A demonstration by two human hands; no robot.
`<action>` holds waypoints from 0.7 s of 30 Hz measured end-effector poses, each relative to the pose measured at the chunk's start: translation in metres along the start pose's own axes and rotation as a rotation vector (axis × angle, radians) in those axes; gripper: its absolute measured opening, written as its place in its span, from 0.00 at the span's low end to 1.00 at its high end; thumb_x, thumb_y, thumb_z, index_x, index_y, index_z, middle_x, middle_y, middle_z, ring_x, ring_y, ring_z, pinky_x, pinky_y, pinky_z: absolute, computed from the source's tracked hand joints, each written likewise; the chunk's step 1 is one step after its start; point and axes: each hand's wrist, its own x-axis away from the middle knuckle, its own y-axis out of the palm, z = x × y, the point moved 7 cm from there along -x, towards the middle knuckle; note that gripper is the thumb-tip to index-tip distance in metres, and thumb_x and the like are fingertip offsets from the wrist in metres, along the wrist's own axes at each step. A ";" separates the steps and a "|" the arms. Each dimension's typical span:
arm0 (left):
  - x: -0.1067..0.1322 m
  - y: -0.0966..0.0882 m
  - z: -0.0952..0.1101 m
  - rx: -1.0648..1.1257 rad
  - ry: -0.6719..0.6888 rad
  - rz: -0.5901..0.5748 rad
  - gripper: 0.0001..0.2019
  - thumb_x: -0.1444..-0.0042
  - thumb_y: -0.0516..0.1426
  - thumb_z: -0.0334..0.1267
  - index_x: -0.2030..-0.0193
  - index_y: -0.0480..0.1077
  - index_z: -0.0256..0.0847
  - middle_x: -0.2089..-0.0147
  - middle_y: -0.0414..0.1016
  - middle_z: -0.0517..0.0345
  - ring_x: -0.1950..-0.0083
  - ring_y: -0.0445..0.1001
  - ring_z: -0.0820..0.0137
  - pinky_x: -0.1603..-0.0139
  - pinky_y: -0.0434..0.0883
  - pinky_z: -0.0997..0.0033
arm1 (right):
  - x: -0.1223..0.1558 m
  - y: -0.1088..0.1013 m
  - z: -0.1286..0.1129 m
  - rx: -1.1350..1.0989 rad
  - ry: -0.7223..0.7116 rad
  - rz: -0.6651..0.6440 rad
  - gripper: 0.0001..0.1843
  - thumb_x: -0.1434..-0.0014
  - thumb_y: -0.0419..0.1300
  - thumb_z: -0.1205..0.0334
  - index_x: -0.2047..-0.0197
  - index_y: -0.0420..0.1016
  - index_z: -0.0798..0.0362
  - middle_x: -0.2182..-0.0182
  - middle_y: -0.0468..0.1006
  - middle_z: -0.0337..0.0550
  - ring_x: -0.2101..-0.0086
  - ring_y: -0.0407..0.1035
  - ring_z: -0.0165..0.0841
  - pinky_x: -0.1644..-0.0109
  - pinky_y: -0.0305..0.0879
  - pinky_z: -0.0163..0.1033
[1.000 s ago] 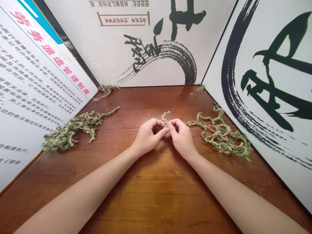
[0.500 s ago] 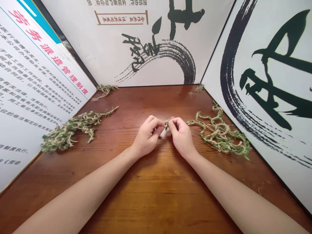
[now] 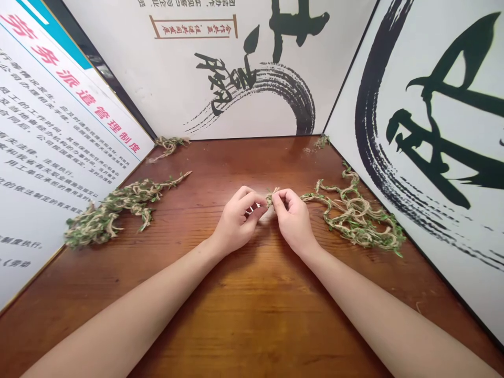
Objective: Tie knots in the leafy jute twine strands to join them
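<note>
My left hand (image 3: pixel 236 220) and my right hand (image 3: pixel 293 218) meet over the middle of the wooden table (image 3: pixel 252 294). Both pinch the free end (image 3: pixel 270 197) of a jute twine with small green leaves. Fingers of each hand are curled closed around that end. The twine runs right from my right hand into a loose tangled heap (image 3: pixel 358 215) near the right wall panel.
A second bundle of leafy twine (image 3: pixel 114 207) lies at the left by a printed board (image 3: pixel 51 147). Small scraps (image 3: pixel 170 144) sit in the far left corner and more scraps (image 3: pixel 322 140) in the far right corner. Calligraphy panels (image 3: pixel 433 131) wall in the table.
The twine end that stuck up above my fingers a second ago is now drawn down between them. Both hands stay together, shifted slightly up the view.
</note>
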 end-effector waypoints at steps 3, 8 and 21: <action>-0.002 0.002 -0.001 0.096 -0.044 -0.046 0.04 0.35 0.58 0.35 0.63 0.71 0.41 0.61 0.68 0.56 0.65 0.68 0.73 0.67 0.69 0.74 | -0.001 -0.001 0.002 0.003 0.010 0.004 0.12 0.35 0.56 0.52 0.66 0.69 0.51 0.67 0.77 0.42 0.65 0.70 0.35 0.58 0.65 0.41; -0.002 0.003 -0.014 0.090 -0.191 -0.053 0.12 0.43 0.63 0.38 0.70 0.63 0.41 0.66 0.66 0.60 0.68 0.64 0.74 0.68 0.65 0.73 | 0.000 0.002 0.001 -0.020 -0.003 -0.006 0.12 0.36 0.57 0.51 0.66 0.69 0.50 0.67 0.77 0.42 0.65 0.71 0.35 0.58 0.66 0.42; 0.000 -0.006 -0.031 0.333 -0.359 0.148 0.20 0.35 0.57 0.56 0.67 0.72 0.40 0.73 0.71 0.59 0.71 0.70 0.72 0.69 0.70 0.71 | 0.001 0.004 -0.002 -0.022 -0.001 -0.021 0.11 0.36 0.56 0.53 0.67 0.68 0.50 0.71 0.73 0.39 0.68 0.67 0.34 0.60 0.63 0.40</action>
